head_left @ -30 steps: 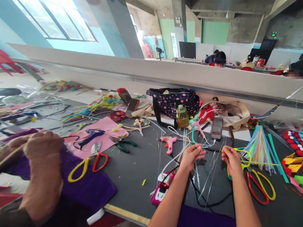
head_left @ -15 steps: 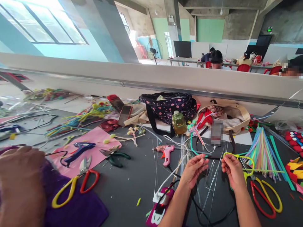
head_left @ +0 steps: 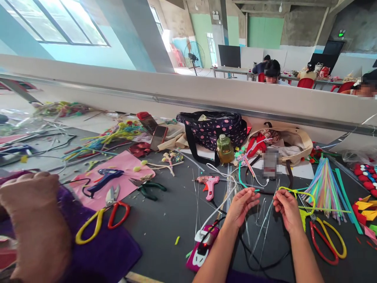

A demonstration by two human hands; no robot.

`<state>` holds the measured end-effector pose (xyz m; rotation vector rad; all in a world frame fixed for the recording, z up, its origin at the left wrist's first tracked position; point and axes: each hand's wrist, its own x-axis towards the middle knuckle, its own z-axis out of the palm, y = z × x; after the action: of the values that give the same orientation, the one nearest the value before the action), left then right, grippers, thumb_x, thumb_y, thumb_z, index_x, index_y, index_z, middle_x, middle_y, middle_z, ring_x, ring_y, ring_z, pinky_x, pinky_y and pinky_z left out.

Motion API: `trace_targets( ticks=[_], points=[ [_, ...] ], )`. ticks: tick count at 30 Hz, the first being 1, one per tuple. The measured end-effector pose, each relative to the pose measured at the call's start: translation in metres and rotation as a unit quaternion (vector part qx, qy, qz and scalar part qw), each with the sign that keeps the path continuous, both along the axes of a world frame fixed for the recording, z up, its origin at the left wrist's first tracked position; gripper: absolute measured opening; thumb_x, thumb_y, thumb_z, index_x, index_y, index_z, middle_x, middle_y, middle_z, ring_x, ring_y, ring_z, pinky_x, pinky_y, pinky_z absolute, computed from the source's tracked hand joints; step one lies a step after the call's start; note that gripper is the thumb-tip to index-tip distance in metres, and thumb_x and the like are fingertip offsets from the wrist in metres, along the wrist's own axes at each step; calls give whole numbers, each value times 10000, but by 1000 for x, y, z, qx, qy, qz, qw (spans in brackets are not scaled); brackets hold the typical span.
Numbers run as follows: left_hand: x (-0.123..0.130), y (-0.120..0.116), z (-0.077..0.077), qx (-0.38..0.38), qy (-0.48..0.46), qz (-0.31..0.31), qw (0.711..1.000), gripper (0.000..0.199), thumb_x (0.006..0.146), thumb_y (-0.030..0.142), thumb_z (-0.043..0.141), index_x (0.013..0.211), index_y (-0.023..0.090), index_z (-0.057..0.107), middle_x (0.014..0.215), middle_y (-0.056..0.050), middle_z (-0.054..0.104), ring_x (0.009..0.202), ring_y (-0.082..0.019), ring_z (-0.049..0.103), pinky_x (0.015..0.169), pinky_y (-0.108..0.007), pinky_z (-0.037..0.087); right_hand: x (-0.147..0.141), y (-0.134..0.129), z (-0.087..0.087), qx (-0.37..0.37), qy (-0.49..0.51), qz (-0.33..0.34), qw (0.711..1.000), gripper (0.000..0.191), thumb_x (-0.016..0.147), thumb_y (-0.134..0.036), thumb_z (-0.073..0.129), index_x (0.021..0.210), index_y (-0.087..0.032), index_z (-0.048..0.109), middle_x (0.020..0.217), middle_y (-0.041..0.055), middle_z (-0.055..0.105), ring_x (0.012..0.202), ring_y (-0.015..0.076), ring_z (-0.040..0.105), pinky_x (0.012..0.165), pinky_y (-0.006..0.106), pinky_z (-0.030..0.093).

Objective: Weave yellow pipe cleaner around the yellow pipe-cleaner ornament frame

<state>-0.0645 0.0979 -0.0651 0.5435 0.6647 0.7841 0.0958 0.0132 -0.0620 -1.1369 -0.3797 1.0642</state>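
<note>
My left hand (head_left: 243,206) hovers over the dark table, thumb and fingers pinched together; what they hold, if anything, is too fine to make out. The end of a teal pipe cleaner (head_left: 242,181) shows right behind its fingertips. To its right, my right hand (head_left: 286,206) pinches the end of a bent yellow pipe cleaner (head_left: 313,196), which loops out to the right. Below and between both hands lie thin metal wires (head_left: 265,228). Scissors with red and yellow handles (head_left: 322,239) rest beside my right wrist. A pink glue gun (head_left: 209,186) lies left of my left hand.
Another person's hand (head_left: 35,220) is at the left on purple cloth (head_left: 108,255), near more scissors (head_left: 113,212), pliers (head_left: 149,188) and a blue glue gun (head_left: 104,181). A power strip (head_left: 203,247), bottle (head_left: 224,149), bags (head_left: 212,131) and pastel pipe cleaners (head_left: 326,188) surround my hands.
The view has shifted slightly. Both my hands keep almost the same pinched pose, with the right a little closer to the left. The other person's hand has moved slightly right.
</note>
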Motion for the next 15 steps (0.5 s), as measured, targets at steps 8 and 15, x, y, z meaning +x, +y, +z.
trace_targets(
  ticks=[8,15],
  points=[
    [-1,1,9,9,-2,4,1000,240,683,228,772,859,120,651,682,-6,637,718,-173,689,661,-274,568,5,1,6,-11,-93,-20,995,338,640,-447,763,780,-185,601,641,-6,620,495,97,552,380,166,379],
    [-6,0,28,36,42,-59,997,292,686,297,770,876,107,657,613,-5,613,588,-155,664,580,-264,559,40,0,50,-17,-274,106,956,290,721,-450,695,801,-176,641,632,1,608,472,98,522,375,177,344]
  ],
)
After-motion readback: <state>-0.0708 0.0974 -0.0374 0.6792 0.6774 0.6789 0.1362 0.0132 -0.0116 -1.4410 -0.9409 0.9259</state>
